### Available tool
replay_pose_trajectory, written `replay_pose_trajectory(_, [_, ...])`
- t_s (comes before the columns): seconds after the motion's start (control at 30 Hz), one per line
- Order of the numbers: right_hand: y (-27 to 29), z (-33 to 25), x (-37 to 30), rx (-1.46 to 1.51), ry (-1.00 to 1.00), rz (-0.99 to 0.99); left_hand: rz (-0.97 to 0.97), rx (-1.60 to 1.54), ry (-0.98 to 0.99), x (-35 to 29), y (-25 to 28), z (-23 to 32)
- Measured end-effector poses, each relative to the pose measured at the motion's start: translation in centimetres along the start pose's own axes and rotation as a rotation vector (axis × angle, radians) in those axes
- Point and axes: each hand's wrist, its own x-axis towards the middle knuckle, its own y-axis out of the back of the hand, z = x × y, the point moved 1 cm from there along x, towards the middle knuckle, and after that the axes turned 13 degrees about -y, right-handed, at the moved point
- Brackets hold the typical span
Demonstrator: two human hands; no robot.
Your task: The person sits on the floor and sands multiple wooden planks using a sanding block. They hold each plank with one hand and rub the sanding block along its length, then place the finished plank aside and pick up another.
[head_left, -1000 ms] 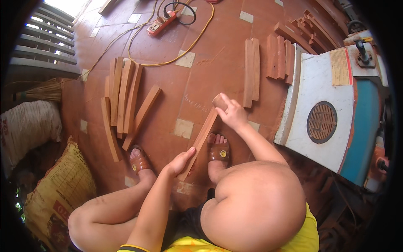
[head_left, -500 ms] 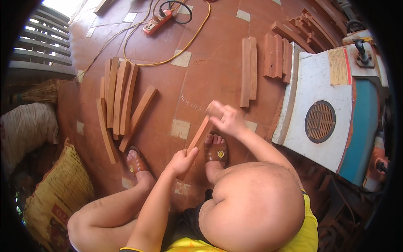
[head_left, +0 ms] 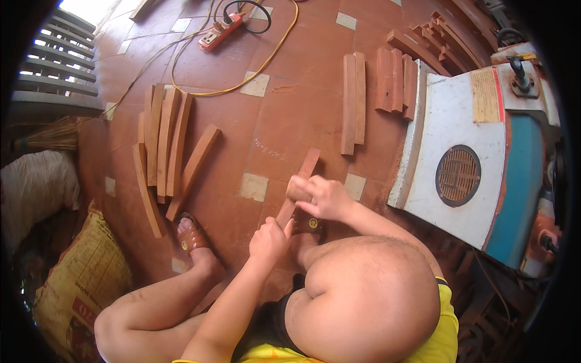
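My left hand [head_left: 270,239] is closed round the near end of a reddish-brown wooden strip [head_left: 310,163], which slants up and away to the right. In my right hand [head_left: 330,198] is a curled tan piece of sandpaper [head_left: 297,189], pressed on the strip around its middle. The strip's far end sticks out beyond the sandpaper. My fingers partly hide the sandpaper, and the strip's near end is covered by my left hand. Below the strip is my sandalled right foot [head_left: 311,224].
Several wooden strips [head_left: 163,142] lie on the tiled floor at left, more [head_left: 349,106] at right. A white and teal machine [head_left: 472,163] stands at right. A red power strip [head_left: 219,33] with cables lies at the far side. Sacks [head_left: 88,266] lean at the left.
My right hand and the sandpaper have slid down the strip toward my left hand, uncovering the far end. The view has shifted slightly.
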Motion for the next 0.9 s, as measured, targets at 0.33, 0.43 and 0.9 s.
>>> replay_pose_trajectory(0.33, [-1.0,4.0,1.4,0.072,-0.198,0.28,0.025,-0.016,-0.032,0.3,-0.8,-0.3])
replay_pose_trajectory(0.43, [-0.8,1.8,0.5,0.135,-0.069,0.182,-0.05,-0.142,-0.015,0.6,0.1,-0.8])
replay_pose_trajectory(0.9, [0.3,1.4,0.2,0.076,0.051,-0.015,-0.068,-0.225,-0.03,1.4,-0.2,-2.4])
